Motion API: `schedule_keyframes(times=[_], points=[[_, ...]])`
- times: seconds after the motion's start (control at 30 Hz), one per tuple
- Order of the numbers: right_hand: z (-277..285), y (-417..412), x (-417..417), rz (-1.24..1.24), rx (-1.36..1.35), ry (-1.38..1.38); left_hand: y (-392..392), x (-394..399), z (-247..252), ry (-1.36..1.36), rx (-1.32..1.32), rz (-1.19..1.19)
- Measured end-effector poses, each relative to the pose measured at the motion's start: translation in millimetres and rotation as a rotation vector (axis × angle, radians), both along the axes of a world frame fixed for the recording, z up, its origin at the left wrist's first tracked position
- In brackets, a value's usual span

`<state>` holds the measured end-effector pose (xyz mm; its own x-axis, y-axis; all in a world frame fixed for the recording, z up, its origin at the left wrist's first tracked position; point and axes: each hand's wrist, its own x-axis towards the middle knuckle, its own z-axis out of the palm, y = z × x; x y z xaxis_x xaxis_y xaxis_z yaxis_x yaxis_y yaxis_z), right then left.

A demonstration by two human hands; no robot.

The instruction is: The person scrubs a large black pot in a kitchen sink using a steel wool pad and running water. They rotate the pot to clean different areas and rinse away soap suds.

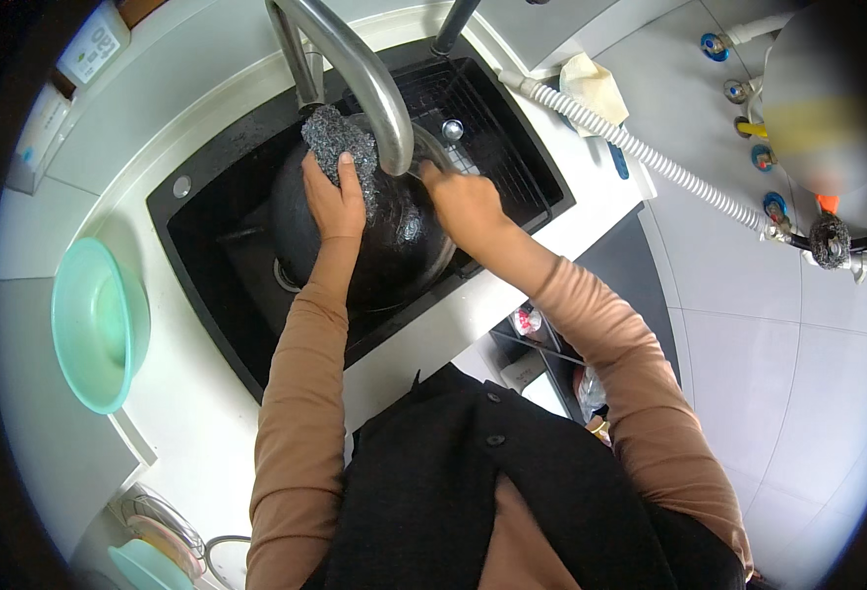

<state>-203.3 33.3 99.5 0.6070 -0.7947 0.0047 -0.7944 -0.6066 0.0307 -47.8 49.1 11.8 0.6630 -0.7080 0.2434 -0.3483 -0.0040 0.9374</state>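
A dark round wok [396, 251] is tilted in the black sink [216, 324], with its outer side facing up. My left hand [337, 199] grips a grey metal scouring pad [334, 136] against the upper part of the wok. My right hand [466, 203] is closed around a handle at the wok's far right edge, partly hidden by the fingers. The curved steel faucet [374, 81] arches over the wok between my hands. Whether water is running cannot be told.
A mint-green basin [97, 324] stands on the counter at the left. A black wire rack [511, 158] lies in the sink's right part. Beyond it are a pale cloth [592, 92] and a white corrugated hose [654, 162]. Below the counter is an open shelf holding things.
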Motion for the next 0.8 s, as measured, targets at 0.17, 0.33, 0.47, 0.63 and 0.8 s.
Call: schedule_keyframes(times=[0.17,0.33,0.47,0.63,0.8], points=[[-0.4,12.0,-12.1,0.019,-0.008,-0.035,-0.6,1.2,1.9,0.000,0.024,0.031],[6.7,-1.5,2.3,0.017,0.024,-0.007,-2.6,-0.3,1.8,0.025,0.004,0.027],[6.4,2.0,-0.3,0.031,0.041,-0.008,-4.2,2.9,-6.5,-0.026,0.004,0.064],[12.6,4.7,1.6,0.048,0.062,0.030,-2.2,0.1,-2.3,-0.011,-0.028,0.035],[4.0,-8.4,13.4,0.016,0.048,-0.024,-4.3,1.1,-6.6,-0.025,-0.017,0.081]])
